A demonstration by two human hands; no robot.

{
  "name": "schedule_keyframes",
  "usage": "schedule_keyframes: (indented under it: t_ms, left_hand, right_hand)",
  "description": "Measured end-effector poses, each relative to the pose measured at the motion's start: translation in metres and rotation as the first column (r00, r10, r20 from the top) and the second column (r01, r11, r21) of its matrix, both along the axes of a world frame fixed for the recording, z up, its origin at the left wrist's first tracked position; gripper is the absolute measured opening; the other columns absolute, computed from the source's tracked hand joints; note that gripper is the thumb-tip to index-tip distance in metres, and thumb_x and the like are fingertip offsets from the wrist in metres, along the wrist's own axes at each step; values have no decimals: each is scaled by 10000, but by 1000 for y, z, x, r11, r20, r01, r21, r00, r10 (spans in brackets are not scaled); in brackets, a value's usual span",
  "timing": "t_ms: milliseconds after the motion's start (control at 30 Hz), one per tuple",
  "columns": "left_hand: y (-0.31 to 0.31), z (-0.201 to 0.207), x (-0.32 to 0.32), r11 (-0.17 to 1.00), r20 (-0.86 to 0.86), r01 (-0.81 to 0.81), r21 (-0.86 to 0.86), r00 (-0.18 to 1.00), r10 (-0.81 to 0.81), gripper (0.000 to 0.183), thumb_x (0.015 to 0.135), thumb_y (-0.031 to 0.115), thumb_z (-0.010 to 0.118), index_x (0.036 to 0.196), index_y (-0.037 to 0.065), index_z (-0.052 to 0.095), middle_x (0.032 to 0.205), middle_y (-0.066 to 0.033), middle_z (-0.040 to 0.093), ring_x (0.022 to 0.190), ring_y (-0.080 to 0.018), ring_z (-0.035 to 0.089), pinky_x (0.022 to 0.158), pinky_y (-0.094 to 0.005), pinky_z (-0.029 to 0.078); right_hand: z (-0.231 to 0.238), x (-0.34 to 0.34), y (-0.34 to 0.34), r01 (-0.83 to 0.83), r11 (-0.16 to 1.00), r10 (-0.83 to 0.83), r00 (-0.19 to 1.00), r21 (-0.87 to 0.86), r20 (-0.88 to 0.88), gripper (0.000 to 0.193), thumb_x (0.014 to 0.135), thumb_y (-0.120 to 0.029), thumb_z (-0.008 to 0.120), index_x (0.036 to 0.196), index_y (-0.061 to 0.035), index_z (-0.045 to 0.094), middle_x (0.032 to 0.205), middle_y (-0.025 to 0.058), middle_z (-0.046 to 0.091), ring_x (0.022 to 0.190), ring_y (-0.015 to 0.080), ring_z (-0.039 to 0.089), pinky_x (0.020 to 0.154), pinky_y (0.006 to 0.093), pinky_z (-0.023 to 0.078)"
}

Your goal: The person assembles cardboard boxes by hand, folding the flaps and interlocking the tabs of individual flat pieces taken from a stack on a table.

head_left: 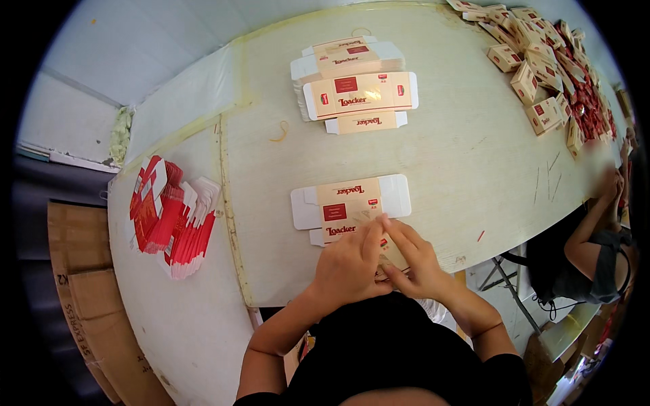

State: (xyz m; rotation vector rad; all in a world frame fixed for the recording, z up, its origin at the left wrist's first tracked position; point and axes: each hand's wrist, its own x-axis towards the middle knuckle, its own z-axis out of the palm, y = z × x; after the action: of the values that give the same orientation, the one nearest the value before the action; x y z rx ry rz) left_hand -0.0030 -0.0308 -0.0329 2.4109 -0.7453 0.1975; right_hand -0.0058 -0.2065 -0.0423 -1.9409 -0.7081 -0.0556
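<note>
A flat cream carton blank point(349, 196) with white end flaps lies before me at the table's near edge. My left hand point(349, 264) covers its near left part, fingers bent and pressed down onto the card. From the other side, my right hand point(418, 260) grips the near right part, its fingertips meeting the left hand's. Between the hands a near panel of the carton stands tilted up; the fingers hide much of it. Farther off lies a stack of the same flat cream cartons point(372, 98).
Red and white flat cartons point(186, 227) lie fanned at the left. A heap of folded cream boxes point(542, 71) and small red packets point(592, 115) fills the far right, beside a co-worker's arm point(589, 233). A rubber band point(279, 131) lies on the table point(467, 162). Brown cardboard point(101, 298) stands lower left.
</note>
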Motion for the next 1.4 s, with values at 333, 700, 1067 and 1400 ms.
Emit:
schedule_keyframes:
  t_ms: [333, 700, 1067, 1400]
  left_hand:
    - [-6, 18, 2, 984, -148, -127, -121, 983, 109, 898, 600, 295, 803, 1326, -16, 377, 1164, -172, 586, 985, -316, 625, 770, -375, 529]
    - [17, 19, 28, 985, -373, 19, -174, 924, -84, 1133, 568, 568, 803, 1398, -16, 298, 1290, -237, 469, 1183, -386, 474, 970, -483, 397]
    - [38, 4, 56, 965, -224, 78, 251, 974, -20, 1118, 498, 410, 866, 1406, 32, 335, 1339, -138, 412, 1281, -330, 372, 1057, -544, 261]
    - [41, 18, 43, 985, 6, -27, 168, 1000, 27, 1053, 476, 355, 875, 1369, 52, 408, 1239, -126, 442, 1120, -289, 461, 952, -448, 361]
  right_hand:
    - [1, -4, 4, 123, 973, -112, 991, 194, -68, 523, 890, -20, 495, 1397, 32, 376, 1408, 257, 400, 1251, 393, 462, 1032, 395, 376]
    - [-38, 11, -74, 408, 906, -298, 803, 111, -515, 440, 1004, -268, 355, 1322, 7, 486, 1385, 173, 469, 1281, 284, 442, 1063, 386, 333]
    - [-26, 39, -96, 739, 448, -356, 664, 504, -657, 520, 925, -240, 489, 1381, -35, 347, 1381, 118, 402, 925, 208, 597, 781, 307, 476]
    - [4, 23, -22, 329, 911, -143, 818, 249, -556, 565, 796, 26, 589, 1334, 11, 418, 1141, 121, 588, 787, 115, 591, 692, 249, 491]
